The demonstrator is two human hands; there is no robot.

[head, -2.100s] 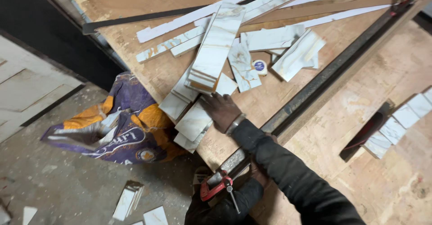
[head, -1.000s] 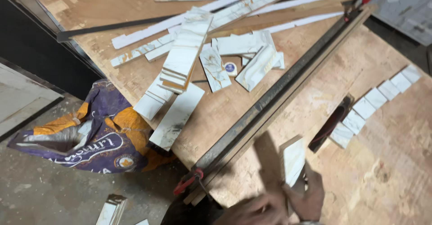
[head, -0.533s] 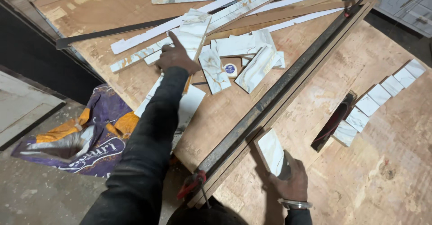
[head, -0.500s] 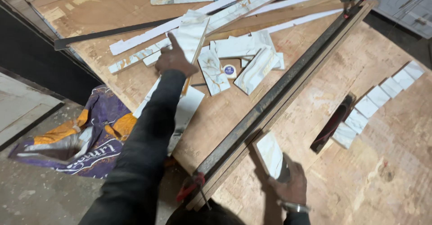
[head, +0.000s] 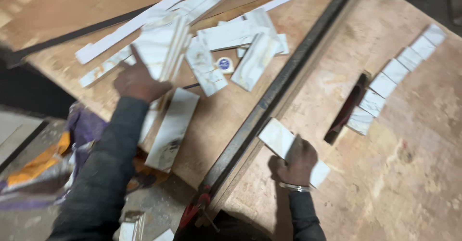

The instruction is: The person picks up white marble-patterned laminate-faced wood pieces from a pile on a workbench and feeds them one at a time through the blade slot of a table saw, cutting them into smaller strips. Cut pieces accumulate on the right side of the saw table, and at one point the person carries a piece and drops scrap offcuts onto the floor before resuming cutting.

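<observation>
A white marble-patterned tile piece (head: 276, 137) lies under my right hand (head: 299, 160) on the plywood tabletop (head: 409, 173), just beside the long dark metal guide rail (head: 269, 101); my fingers are curled down over the piece, gripping it flat against the wood. My left hand (head: 137, 82) reaches out toward 11 o'clock, fingers partly spread and resting on a stack of long tile strips (head: 161, 48), though I cannot tell whether it grips them. Toward 2 o'clock, a row of small cut tiles (head: 394, 72) runs beside the dark saw slot (head: 344, 111). A purple and orange bag (head: 43, 164) lies on the floor at 9 o'clock.
</observation>
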